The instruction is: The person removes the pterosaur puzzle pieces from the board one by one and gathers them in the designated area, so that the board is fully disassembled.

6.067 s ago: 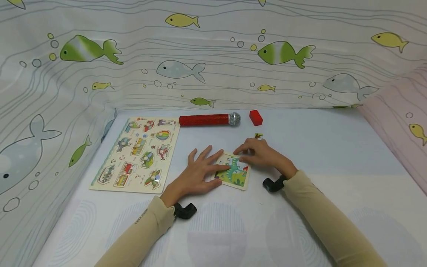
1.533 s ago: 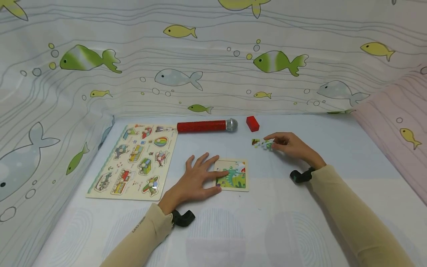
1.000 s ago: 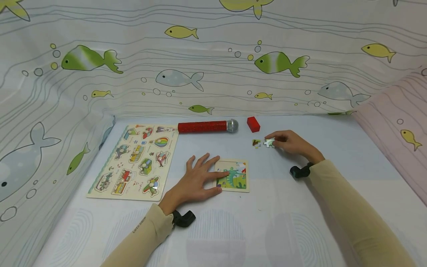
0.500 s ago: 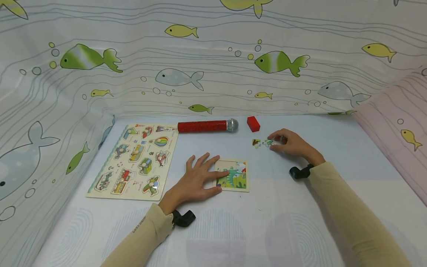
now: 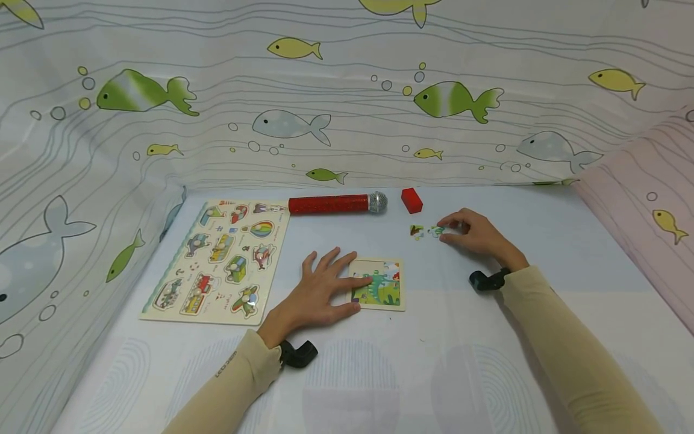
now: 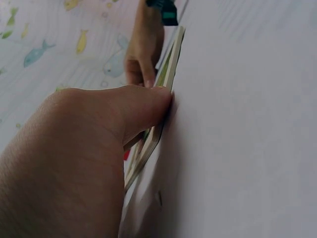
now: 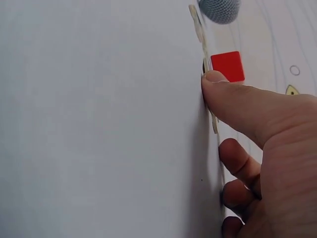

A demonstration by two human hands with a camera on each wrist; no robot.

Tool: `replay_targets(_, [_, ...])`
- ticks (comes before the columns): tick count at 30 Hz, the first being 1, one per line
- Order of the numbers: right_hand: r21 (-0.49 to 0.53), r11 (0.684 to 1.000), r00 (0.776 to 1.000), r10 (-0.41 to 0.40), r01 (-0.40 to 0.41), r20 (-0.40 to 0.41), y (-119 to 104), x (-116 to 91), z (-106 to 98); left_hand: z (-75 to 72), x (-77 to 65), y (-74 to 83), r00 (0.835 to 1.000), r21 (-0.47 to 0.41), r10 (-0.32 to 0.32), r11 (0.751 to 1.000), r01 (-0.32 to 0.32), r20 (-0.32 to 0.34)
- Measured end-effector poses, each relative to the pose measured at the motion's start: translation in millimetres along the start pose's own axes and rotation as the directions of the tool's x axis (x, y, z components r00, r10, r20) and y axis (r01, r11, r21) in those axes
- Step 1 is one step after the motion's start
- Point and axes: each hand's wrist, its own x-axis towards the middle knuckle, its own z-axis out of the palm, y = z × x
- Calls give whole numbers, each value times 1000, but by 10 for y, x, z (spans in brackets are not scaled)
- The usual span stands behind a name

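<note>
My left hand (image 5: 314, 295) lies with fingers spread over the left side of a small square dinosaur jigsaw puzzle (image 5: 389, 292). In the left wrist view the thumb presses by the puzzle's pale edge (image 6: 174, 62). Up and to the right, my right hand (image 5: 479, 236) pinches a small jigsaw piece (image 5: 435, 231) between thumb and forefinger, close over the table. The right wrist view shows this piece edge-on (image 7: 214, 124) under the thumb. Just left of it lies another jigsaw piece (image 5: 416, 230).
A larger wooden board with vehicle pictures (image 5: 217, 265) lies at left. Behind the puzzle are a red microphone (image 5: 331, 205) with a silver head and a red block (image 5: 412, 201). A fish-patterned cloth (image 5: 347, 90) hangs at the back and sides of the table.
My right hand has left the dinosaur puzzle for the loose pieces farther right. Lately it has turned the piece slightly in its fingers. The left hand stays on the puzzle, which sits straighter than before.
</note>
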Motion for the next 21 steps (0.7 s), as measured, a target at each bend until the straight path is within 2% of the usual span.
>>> replay_targets(16, [15, 999, 998, 49, -50, 36, 24, -8, 7, 14, -2, 0, 1000, -3, 14, 1000, -14, -5])
replay_targets(21, [46, 999, 999, 28, -29, 19, 4, -24, -20, 11, 4, -4, 1000, 5, 19, 1000, -19, -11])
